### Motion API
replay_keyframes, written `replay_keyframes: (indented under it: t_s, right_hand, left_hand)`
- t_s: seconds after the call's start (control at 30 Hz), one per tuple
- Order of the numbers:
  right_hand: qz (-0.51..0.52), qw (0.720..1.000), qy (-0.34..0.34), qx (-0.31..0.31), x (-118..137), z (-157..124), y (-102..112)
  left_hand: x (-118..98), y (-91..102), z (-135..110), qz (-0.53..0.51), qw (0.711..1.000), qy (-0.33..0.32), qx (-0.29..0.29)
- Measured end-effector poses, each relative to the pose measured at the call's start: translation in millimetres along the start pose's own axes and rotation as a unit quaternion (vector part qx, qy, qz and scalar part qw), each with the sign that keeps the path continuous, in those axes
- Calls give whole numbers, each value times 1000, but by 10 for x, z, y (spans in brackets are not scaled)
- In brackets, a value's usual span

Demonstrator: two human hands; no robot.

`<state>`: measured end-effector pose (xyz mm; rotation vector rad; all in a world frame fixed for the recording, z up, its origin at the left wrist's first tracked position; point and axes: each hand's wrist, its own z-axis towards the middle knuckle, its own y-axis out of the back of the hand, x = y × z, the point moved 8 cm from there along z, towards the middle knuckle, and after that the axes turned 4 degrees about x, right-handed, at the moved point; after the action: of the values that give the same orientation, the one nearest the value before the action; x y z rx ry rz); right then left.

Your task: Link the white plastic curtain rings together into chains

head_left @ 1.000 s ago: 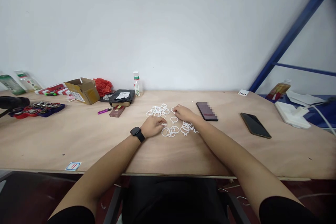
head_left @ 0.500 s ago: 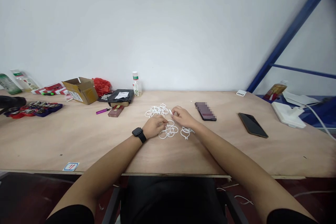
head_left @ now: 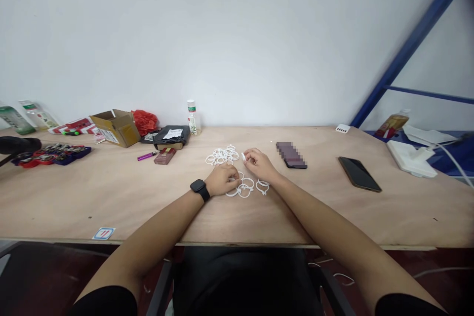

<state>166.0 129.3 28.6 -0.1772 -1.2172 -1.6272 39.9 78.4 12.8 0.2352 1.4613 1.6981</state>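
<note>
A loose heap of white plastic rings [head_left: 222,155] lies on the wooden table [head_left: 111,197]. Closer to me, several more white rings [head_left: 247,187] lie linked together. My left hand [head_left: 222,179], with a black watch on its wrist, rests curled on the near rings, fingers pinched at one of them. My right hand [head_left: 259,164] hovers just to the right, fingers closed on a white ring [head_left: 244,156] held above the table.
Two dark phones [head_left: 292,155] [head_left: 359,174] lie to the right. At the back left stand a cardboard box [head_left: 114,127], a red bag, a black pouch [head_left: 171,137], a small bottle [head_left: 192,117], a purple pen and a dark tray [head_left: 52,154]. A blue metal frame [head_left: 407,44] rises at right.
My right hand drew back from the far heap toward my left hand, lifting a white ring. The left hand shifted slightly right onto the near rings.
</note>
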Motion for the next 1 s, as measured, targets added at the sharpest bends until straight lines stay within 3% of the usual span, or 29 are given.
replay_keyframes:
  t_s: [0.17, 0.33, 0.57, 0.77, 1.0]
  right_hand:
    - [19, 999, -20, -43, -58, -27, 39]
    - [119, 990, -74, -30, -164, -42, -48]
    - [217, 970, -110, -19, -185, -49, -149]
    - [285, 944, -140, 84, -66, -92, -294]
    - [272, 941, -110, 172, 148, -146, -359]
  left_hand:
    - [11, -67, -9, 30, 999, -3, 21]
    - [10, -104, 0, 34, 999, 0, 26]
    - [-23, -8, -2, 22, 999, -14, -25]
    - [22, 313, -66, -5, 981, -11, -195]
    - [84, 257, -41, 21, 990, 50, -130]
